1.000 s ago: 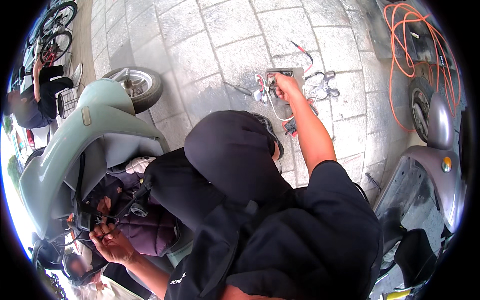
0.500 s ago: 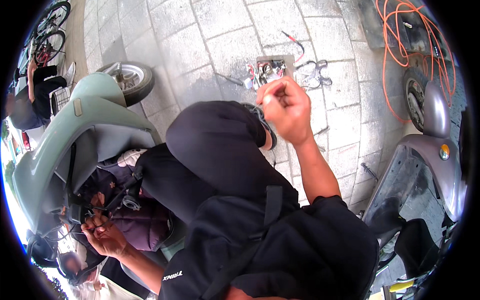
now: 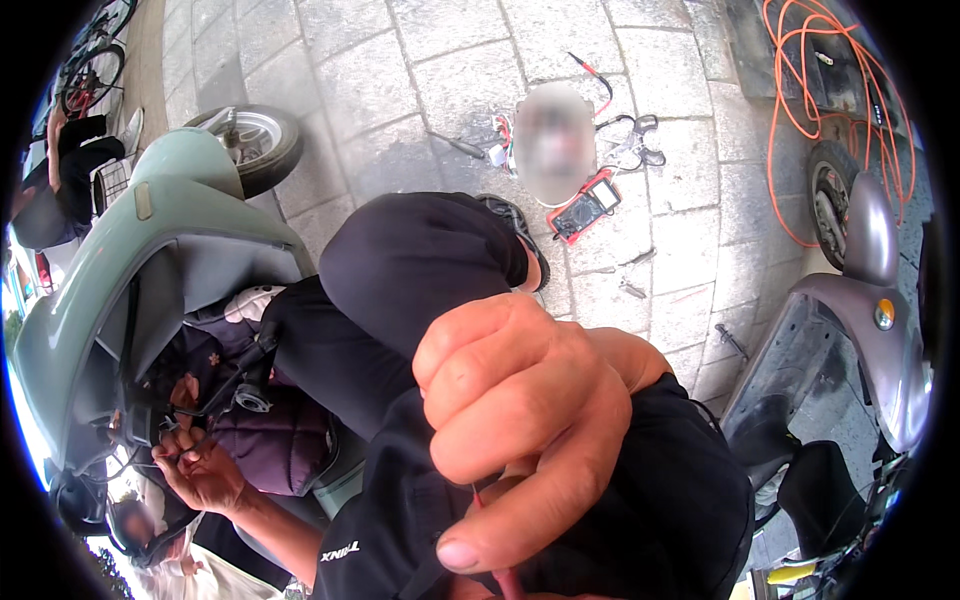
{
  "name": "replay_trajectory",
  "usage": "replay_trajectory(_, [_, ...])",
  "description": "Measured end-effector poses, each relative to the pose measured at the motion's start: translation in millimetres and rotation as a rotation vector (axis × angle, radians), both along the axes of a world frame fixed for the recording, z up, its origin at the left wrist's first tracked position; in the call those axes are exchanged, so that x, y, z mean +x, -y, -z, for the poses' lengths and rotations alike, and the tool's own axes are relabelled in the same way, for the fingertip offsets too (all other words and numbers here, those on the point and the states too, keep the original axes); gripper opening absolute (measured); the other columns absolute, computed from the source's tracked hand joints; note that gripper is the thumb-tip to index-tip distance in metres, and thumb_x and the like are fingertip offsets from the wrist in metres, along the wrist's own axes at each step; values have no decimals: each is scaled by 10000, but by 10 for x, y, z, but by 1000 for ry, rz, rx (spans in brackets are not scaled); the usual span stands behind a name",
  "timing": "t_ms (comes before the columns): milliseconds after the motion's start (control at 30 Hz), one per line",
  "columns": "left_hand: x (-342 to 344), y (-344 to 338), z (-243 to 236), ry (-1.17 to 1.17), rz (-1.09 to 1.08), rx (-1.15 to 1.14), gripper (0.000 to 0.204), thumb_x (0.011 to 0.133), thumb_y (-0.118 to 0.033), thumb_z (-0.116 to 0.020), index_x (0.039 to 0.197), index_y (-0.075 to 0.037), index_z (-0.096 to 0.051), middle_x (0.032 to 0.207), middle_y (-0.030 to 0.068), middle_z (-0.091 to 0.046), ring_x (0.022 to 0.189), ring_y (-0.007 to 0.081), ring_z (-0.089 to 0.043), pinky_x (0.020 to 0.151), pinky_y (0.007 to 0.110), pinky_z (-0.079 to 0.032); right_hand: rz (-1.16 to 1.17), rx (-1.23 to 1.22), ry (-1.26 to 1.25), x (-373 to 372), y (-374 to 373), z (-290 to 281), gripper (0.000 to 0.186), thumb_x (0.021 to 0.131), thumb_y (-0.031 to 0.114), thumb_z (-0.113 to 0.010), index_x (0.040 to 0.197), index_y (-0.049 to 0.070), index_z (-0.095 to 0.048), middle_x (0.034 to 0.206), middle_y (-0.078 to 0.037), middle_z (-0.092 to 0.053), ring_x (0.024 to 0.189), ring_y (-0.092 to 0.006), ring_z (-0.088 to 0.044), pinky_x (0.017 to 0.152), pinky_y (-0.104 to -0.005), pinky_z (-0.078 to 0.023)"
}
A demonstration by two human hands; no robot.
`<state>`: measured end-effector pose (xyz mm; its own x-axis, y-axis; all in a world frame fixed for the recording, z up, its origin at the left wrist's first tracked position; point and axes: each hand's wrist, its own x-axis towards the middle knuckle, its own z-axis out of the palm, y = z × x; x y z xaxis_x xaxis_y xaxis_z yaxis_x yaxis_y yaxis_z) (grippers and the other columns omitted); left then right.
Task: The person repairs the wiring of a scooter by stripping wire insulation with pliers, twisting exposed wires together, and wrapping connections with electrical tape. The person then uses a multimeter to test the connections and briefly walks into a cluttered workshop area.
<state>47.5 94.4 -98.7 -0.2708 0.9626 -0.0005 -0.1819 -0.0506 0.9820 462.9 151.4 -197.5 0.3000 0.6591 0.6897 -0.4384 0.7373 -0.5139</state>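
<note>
My right hand (image 3: 525, 395) is raised close before my chest, its fingers curled tight. A thin red thing (image 3: 508, 583) pokes out below the fingers by the thumb; whether it is a wire or a probe I cannot tell. Low on the left, my left hand (image 3: 200, 475) is closed in a pinch at thin dark wires (image 3: 140, 462) by the handlebar of a pale green scooter (image 3: 95, 290). A red multimeter (image 3: 585, 207) lies on the paving beyond my foot, beside a blurred patch that hides what lies there.
A red-and-black lead (image 3: 592, 78), a dark slender tool (image 3: 458, 145) and black looped handles (image 3: 645, 140) lie nearby. A grey scooter (image 3: 880, 330) stands at right, under an orange hose (image 3: 783, 120). A purple quilted cover (image 3: 275, 450) lies beside my leg. Other people are at left.
My right hand has swung back from over the parts on the paving to before my chest, uncovering the multimeter. My left hand has stayed at the wires.
</note>
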Motion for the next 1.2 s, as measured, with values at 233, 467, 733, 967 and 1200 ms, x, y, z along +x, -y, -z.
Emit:
replay_trajectory(233, [-19, -49, 40, -6, 2, 38, 179, 1096, -228, -512, 1065, -60, -563, 953, 7, -400, 793, 138, -376, 676, 229, -424, 152, -89, -66, -85, -39, 24, 246, 879, 293, -817, 1079, 161, -759, 903, -58, -622, 611, -164, -541, 526, -313, -428])
replay_trajectory(467, [-37, -33, -67, 120, 107, -28, 193, 1093, -194, -489, 1022, -38, -576, 930, 7, -393, 769, 138, -379, 1119, 442, -347, 257, -1107, 600, 443, -352, 1628, 231, 969, 188, -619, 1035, -12, -711, 962, -179, -711, 813, -324, -686, 767, -399, -548])
replay_trajectory(733, [46, -54, -22, -23, -90, 4, 231, 1086, -206, -525, 898, -92, -452, 885, 1, -290, 758, 139, -294, 661, 215, -392, -200, -1862, 1541, 1224, -747, 3795, 633, 854, 298, -697, 1375, -34, -563, 1275, -304, -638, 1268, -399, -612, 1061, -426, -503])
replay_trajectory(967, [89, -8, -34, -65, -103, 5, 236, 1095, -209, -506, 903, -88, -441, 893, 7, -293, 757, 144, -286, 646, 229, -368, -271, -2026, 1600, 1085, -874, 3741, 1036, 761, 341, -823, 1607, 154, -254, 1588, -321, -258, 1393, -462, -481, 1126, -459, -469])
replay_trajectory(1200, [69, -29, -49, -102, -81, 13, 228, 1093, -202, -500, 901, -87, -455, 894, 14, -298, 753, 145, -283, 624, 240, -331, -316, -1686, 2065, 1153, -660, 4172, 788, 828, 180, -742, 1538, 139, -402, 1537, -304, -334, 1382, -438, -497, 1098, -448, -496])
